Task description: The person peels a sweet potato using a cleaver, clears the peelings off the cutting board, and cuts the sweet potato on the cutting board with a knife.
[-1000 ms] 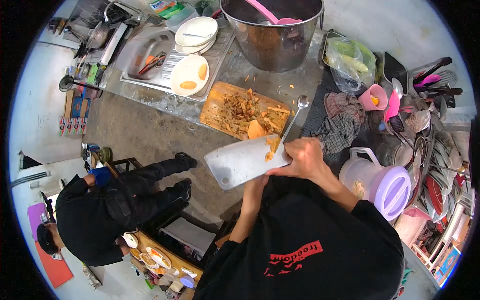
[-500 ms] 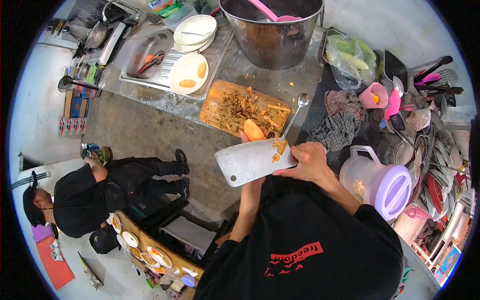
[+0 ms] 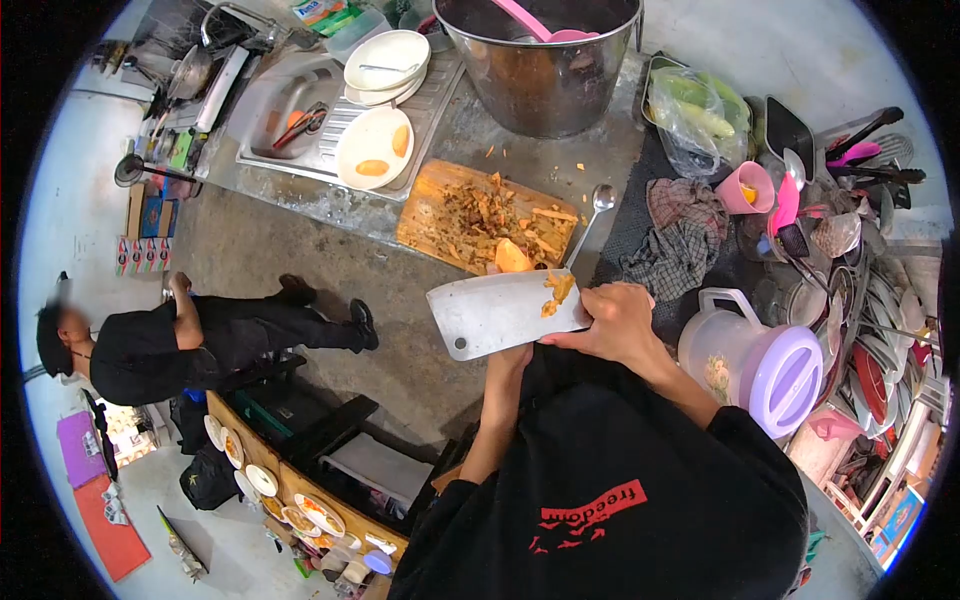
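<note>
Cleaver (image 3: 490, 316) gripped in right hand (image 3: 620, 322), orange piece (image 3: 514, 256) in left hand (image 3: 511, 360)

The right forearm angles forward and inward from the body, elbow bent. Its fingers are closed round the cleaver's handle, knuckles uppermost, the thumb reaching towards the blade. The broad blade lies nearly level in front of the chest, one face to the camera, with orange scraps (image 3: 557, 295) stuck near the handle end.

The left forearm runs almost straight forward and passes beneath the blade, which hides most of that hand. A fingertip shows at the edge of the orange piece; the rest of the grip cannot be seen. The piece sits just beyond the blade, over the near edge of a wooden cutting board (image 3: 424, 212) strewn with peelings (image 3: 487, 208). The board rests on the counter (image 3: 600, 125), a long spoon (image 3: 603, 198) just beside it.
</note>
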`<action>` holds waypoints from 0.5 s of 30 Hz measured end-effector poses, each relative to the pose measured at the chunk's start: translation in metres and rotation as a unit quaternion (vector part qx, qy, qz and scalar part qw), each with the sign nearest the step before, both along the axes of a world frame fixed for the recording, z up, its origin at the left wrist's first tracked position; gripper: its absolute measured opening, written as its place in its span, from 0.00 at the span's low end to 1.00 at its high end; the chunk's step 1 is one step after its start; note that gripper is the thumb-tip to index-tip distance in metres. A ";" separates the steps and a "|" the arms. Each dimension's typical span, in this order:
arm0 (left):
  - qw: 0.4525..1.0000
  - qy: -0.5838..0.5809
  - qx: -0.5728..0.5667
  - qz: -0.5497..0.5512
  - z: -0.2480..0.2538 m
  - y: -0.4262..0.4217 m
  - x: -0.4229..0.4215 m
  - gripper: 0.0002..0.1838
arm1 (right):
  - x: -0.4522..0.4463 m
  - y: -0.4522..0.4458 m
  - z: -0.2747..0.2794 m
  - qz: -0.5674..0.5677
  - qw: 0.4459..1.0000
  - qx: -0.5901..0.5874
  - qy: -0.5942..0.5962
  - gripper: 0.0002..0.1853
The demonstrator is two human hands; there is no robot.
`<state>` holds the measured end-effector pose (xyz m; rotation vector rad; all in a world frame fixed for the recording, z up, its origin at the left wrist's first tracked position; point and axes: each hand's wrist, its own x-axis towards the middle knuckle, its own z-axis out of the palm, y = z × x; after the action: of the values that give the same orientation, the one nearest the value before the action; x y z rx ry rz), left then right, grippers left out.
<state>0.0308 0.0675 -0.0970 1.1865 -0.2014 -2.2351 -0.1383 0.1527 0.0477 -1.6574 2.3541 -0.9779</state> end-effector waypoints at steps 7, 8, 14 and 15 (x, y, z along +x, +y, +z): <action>0.899 -0.005 -0.392 -0.194 0.052 -0.008 -0.021 0.22 | 0.001 -0.001 -0.003 -0.025 0.999 -0.008 -0.020 0.33; 0.895 0.007 -0.402 -0.191 0.051 -0.008 -0.021 0.22 | 0.000 -0.002 0.000 -0.025 0.999 -0.008 -0.019 0.33; 0.998 -0.048 -0.024 0.015 0.079 -0.004 -0.032 0.22 | 0.000 -0.001 0.004 -0.010 1.000 -0.019 -0.007 0.33; 0.996 -0.047 -0.076 -0.011 0.079 -0.003 -0.032 0.21 | 0.001 -0.001 0.004 -0.009 1.000 -0.017 -0.004 0.33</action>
<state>-0.0014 0.0643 -0.0183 1.2117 -0.4156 -2.1424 -0.1374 0.1519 0.0514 -1.6430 2.3655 -1.0300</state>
